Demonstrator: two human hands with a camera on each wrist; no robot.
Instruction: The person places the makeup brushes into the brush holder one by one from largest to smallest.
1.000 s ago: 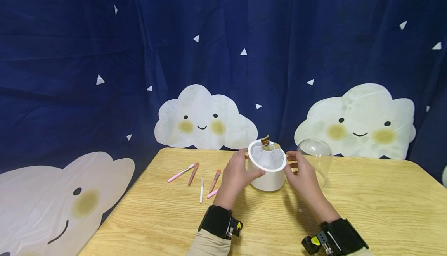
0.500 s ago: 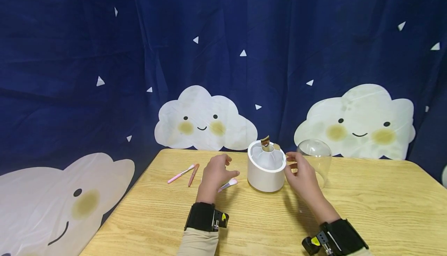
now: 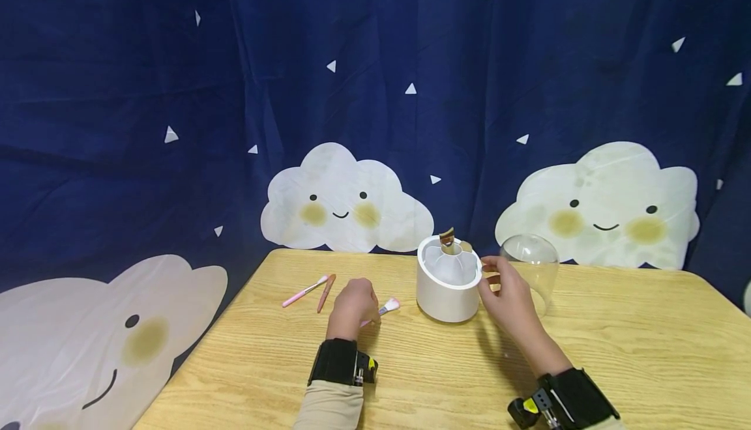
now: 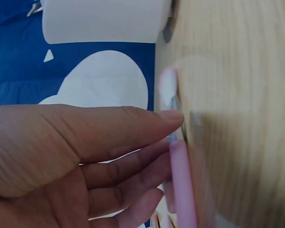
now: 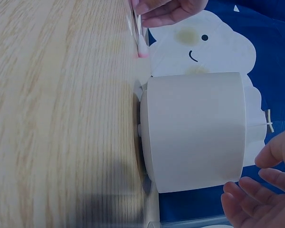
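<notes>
In the head view my left hand (image 3: 352, 303) is low over the table, left of a white round makeup brush holder (image 3: 448, 303). It pinches a pink-handled makeup brush (image 4: 182, 180) near its metal collar, thumb on top in the left wrist view. The pale bristles (image 3: 392, 305) point toward the holder. A gold and brown figure (image 3: 447, 239) stands at the centre of the holder's slotted insert. My right hand (image 3: 504, 290) is at the holder's right side, its fingers (image 5: 247, 192) loosely bent close to the rim and gripping nothing.
A clear dome cover (image 3: 545, 270) stands behind my right hand. On the left of the wooden table (image 3: 246, 352) lie a pink brush (image 3: 299, 296) and a brown brush (image 3: 326, 293). My left hand hides the spot where other brushes lay. A blue cloud-print curtain (image 3: 375, 104) hangs behind.
My left hand has let go of the holder, moved left and down to the brushes, and now pinches a pink one. The right hand has stayed beside the holder.
</notes>
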